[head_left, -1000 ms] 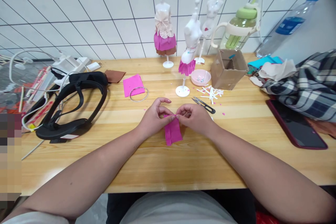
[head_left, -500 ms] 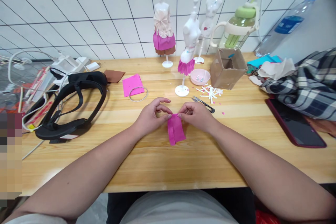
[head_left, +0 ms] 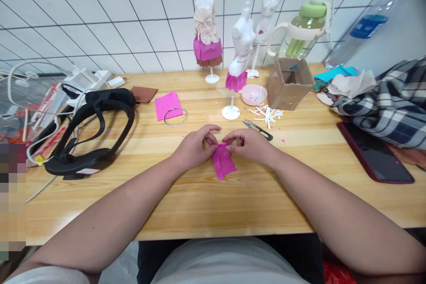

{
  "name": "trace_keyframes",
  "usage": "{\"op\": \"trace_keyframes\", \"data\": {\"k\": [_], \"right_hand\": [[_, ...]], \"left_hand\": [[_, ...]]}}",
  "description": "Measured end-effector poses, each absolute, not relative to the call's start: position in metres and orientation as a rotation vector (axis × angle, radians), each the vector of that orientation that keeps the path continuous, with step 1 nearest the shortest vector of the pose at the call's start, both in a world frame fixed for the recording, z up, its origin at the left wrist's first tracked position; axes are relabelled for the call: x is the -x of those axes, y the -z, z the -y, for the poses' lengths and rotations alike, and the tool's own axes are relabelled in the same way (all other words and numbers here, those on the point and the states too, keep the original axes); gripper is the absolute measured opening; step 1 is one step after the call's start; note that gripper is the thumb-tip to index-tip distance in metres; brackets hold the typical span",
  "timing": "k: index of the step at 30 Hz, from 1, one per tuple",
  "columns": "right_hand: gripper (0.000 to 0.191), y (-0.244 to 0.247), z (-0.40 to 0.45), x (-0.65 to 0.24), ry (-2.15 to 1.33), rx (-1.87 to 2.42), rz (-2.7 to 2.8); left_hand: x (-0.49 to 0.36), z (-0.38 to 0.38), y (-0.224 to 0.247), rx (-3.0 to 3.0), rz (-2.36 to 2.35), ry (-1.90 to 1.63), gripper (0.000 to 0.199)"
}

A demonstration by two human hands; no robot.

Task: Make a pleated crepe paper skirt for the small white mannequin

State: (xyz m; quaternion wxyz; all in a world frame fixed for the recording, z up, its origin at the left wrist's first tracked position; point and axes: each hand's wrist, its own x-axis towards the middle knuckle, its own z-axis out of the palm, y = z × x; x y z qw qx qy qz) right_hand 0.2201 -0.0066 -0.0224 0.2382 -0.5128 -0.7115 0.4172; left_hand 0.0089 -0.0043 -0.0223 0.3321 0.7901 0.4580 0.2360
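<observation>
A small magenta cloth piece (head_left: 224,163) hangs between my hands, a lengthwise fold along its left side. My left hand (head_left: 199,145) pinches its top left corner between thumb and fingers. The top right corner is pinched by my right hand (head_left: 249,144). Small scissors (head_left: 261,130) lie just beyond my right hand. Behind my hands stands a white mannequin (head_left: 242,40) in a ruffled magenta skirt. A pink cloth square (head_left: 168,104) lies further left, with a metal ring (head_left: 175,116) over its lower edge.
Behind are two more mannequins (head_left: 207,26), a pink bowl (head_left: 254,94), white strips (head_left: 269,115), a cardboard box (head_left: 289,86) and a green-lidded jug (head_left: 304,31). A black headset (head_left: 96,133) lies left; a phone (head_left: 376,153) and plaid cloth (head_left: 396,102) are on the right.
The fingertips of my hands have come slightly closer together at the cloth's top edge. The cloth's lower end has risen a little, and the camera view has shifted slightly.
</observation>
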Motion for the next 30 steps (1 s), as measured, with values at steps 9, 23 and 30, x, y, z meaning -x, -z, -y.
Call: {"op": "trace_keyframes", "data": {"k": [9, 23, 30], "right_hand": [[0.012, 0.033, 0.006, -0.218, -0.919, 1.377, 2.088], [0.017, 0.021, 0.007, -0.222, -0.611, 1.316, 2.356], [0.023, 0.011, 0.012, -0.225, -0.501, 1.316, 2.574]], "left_hand": [[-0.009, 0.006, 0.020, -2.124, -1.146, -0.598, 0.043], [-0.013, 0.008, 0.023, -2.378, -1.085, -0.616, 0.039], [-0.013, 0.006, 0.019, -2.443, -1.085, -0.522, 0.028]]}}
